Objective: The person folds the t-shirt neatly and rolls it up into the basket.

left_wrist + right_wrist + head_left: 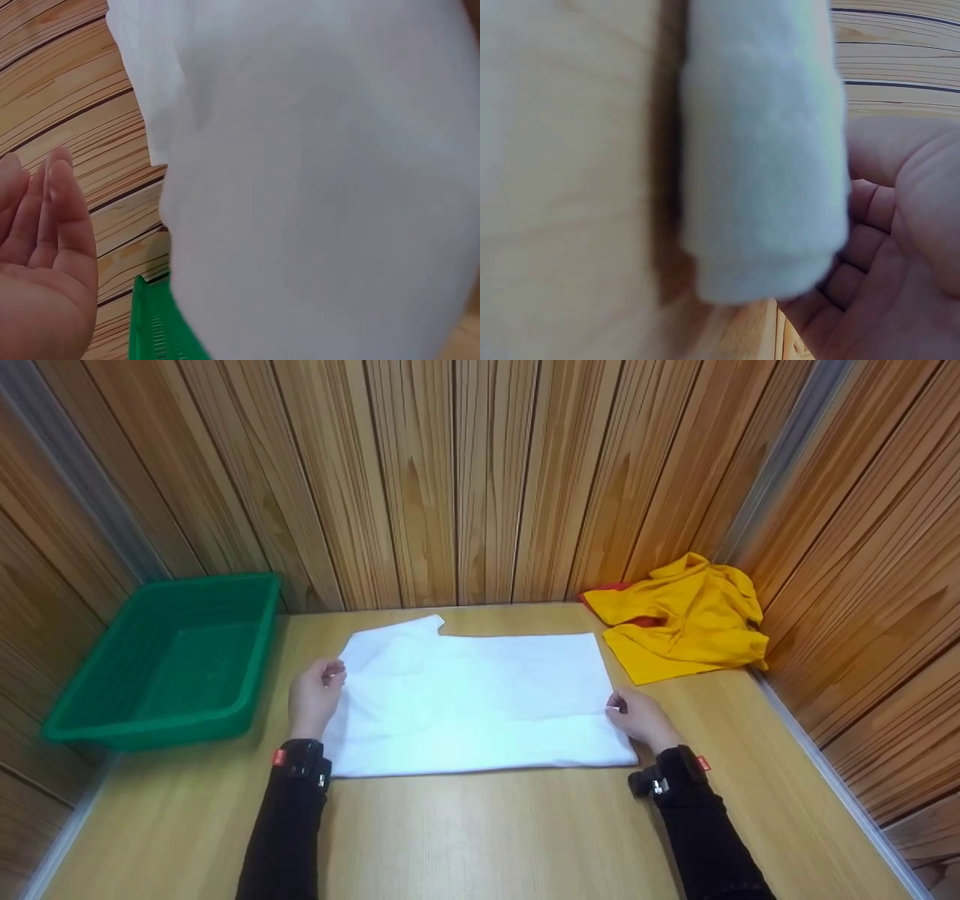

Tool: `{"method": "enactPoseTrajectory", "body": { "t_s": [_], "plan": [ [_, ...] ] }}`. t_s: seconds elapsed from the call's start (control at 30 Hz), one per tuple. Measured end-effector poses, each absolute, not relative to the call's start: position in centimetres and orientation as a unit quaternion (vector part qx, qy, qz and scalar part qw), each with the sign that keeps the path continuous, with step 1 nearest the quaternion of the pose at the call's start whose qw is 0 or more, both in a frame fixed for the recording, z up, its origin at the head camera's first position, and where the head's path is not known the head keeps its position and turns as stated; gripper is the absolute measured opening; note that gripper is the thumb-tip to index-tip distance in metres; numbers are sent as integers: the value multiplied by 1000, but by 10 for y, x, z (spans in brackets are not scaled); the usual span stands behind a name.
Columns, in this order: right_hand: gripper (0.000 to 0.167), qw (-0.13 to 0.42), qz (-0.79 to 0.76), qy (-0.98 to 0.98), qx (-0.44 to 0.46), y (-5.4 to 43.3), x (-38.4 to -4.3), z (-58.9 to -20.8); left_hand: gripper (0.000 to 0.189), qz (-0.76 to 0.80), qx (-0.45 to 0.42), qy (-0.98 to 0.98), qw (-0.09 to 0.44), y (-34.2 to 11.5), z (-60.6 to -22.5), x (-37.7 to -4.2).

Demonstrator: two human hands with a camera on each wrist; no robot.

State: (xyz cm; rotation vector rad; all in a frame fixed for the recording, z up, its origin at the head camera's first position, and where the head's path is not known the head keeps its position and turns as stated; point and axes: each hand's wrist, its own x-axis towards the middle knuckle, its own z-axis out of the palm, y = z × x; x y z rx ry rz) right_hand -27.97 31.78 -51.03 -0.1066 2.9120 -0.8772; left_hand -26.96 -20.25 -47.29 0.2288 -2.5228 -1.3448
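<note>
A white T-shirt (480,697) lies folded across the middle of the table, one sleeve-like corner jutting out at its upper left. My left hand (315,697) is over the shirt's left edge, fingers loosely bent. In the left wrist view, wall boards show between that hand (45,262) and the white cloth (315,180), with no fabric between the fingers. At the opposite edge, my right hand (641,716) pinches the shirt's side. The right wrist view has the thick folded end (765,165) close up and blurred, the thumb and fingers (862,247) reaching round behind it.
A green plastic basket (259,675) stands at the left of the wooden table (480,840). Rumpled yellow cloth (690,622) with a bit of red fabric (611,587) lies at the back right. Wood-panelled walls (487,480) enclose the back and sides.
</note>
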Motion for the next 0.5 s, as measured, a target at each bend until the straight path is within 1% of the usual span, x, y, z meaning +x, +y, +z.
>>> {"method": "enactPoseTrajectory", "body": {
  "t_s": [0.23,0.37,0.5],
  "plan": [
    [23,66,-271,960,-35,316,-278,-504,21,-415,55,-904,87,-211,-481,-262],
    [27,49,-253,965,-45,314,-275,-502,18,-372,31,-926,62,-216,-485,-259],
    [23,29,-251,966,-52,310,-272,-502,15,-330,8,-943,44,-218,-489,-254]
  ]
}}
